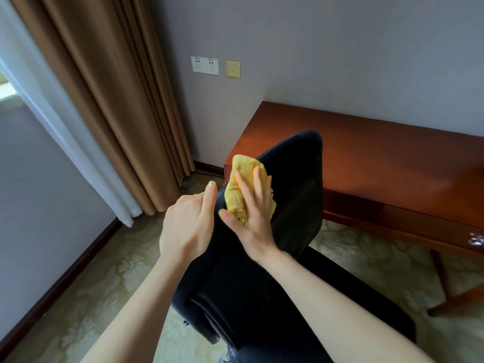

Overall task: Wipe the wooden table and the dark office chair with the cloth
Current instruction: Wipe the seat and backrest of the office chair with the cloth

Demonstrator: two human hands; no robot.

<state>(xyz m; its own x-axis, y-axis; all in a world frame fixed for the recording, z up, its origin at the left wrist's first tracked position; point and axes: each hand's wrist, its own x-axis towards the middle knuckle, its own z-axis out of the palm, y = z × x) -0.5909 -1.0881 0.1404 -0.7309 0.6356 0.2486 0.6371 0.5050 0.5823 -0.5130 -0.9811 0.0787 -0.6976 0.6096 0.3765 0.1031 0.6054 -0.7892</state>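
Pressing the cloth [239, 179] flat against the back of the chair [296, 195], the right hand [252, 213] lies with fingers straight and spread, pinching nothing. The left hand [187, 226] holds the chair's near edge, thumb laid along it and fingers out of sight behind it. The cloth looks soft, light and bunched, so it probably slides and creases under the palm; a broad flat press should suit it better than a pinch. The chair's dark padding looks smooth and yielding, and the chair may swivel or roll, so bracing its edge makes sense. The table [366, 158] stands just behind, hard and glossy.
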